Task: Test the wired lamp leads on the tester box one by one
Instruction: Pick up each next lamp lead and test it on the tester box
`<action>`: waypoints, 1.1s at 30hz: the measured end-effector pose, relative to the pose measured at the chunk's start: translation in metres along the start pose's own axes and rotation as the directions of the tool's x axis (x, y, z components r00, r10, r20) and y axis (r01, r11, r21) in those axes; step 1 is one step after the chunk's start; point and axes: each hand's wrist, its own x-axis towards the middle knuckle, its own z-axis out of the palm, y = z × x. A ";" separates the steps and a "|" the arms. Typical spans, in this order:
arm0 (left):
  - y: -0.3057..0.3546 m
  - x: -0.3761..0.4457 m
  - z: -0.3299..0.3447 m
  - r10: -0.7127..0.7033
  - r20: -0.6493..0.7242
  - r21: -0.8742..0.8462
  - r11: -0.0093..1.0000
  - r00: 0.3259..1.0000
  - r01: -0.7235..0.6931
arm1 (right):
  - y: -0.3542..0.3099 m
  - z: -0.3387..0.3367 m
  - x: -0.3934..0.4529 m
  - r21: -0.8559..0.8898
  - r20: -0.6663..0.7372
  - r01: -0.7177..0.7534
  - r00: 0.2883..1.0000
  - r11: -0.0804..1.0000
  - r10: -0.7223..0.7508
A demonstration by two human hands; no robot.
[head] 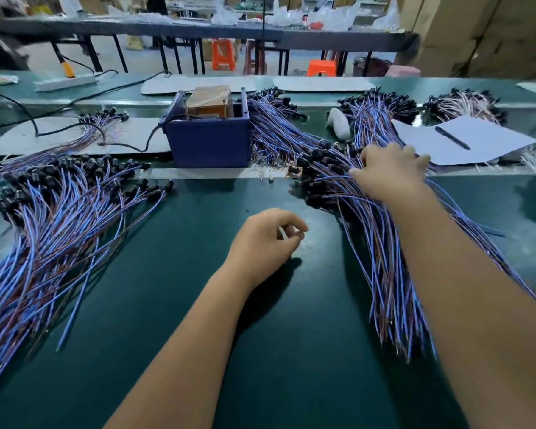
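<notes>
Untested lamp leads (362, 212) heaped on the green desk (198, 305) right of the blue tester box (209, 140), tangled enough for several to lift together or for strands to snag. Right hand (390, 174) spread flat on that heap, nothing pinched; left hand (266, 239) loosely curled, apparently empty, apart from it.
</notes>
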 end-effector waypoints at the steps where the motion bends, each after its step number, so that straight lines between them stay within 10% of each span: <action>1: -0.001 0.001 -0.001 -0.011 -0.019 0.023 1.000 1.000 0.012 | -0.006 0.002 -0.003 -0.007 -0.036 -0.014 0.999 1.000 0.013; 6: -0.009 0.005 -0.020 -0.059 -0.171 0.196 0.976 0.984 0.093 | -0.077 0.019 -0.033 0.253 -0.178 0.186 0.973 0.949 -0.143; 11: -0.023 0.003 -0.053 -0.232 -0.481 0.200 0.910 0.846 0.363 | -0.152 0.052 -0.074 0.763 0.044 0.174 0.947 0.623 -0.319; 15: -0.030 -0.002 -0.065 -0.282 -0.532 0.354 0.783 0.799 0.512 | -0.161 0.072 -0.085 0.637 -0.022 0.291 0.932 0.714 -0.361; 21: -0.043 -0.002 -0.085 -0.498 -0.507 0.423 0.567 0.703 0.707 | -0.154 0.070 -0.084 0.792 -0.028 0.232 0.938 0.565 -0.345; 29: -0.049 0.007 -0.081 -0.410 -0.499 0.463 0.619 0.763 0.635 | -0.157 0.071 -0.085 0.754 -0.048 0.264 0.935 0.601 -0.351; 33: -0.040 0.013 -0.071 -0.132 -0.602 0.236 0.913 0.787 0.333 | -0.157 0.071 -0.085 0.839 -0.018 0.180 0.953 0.513 -0.304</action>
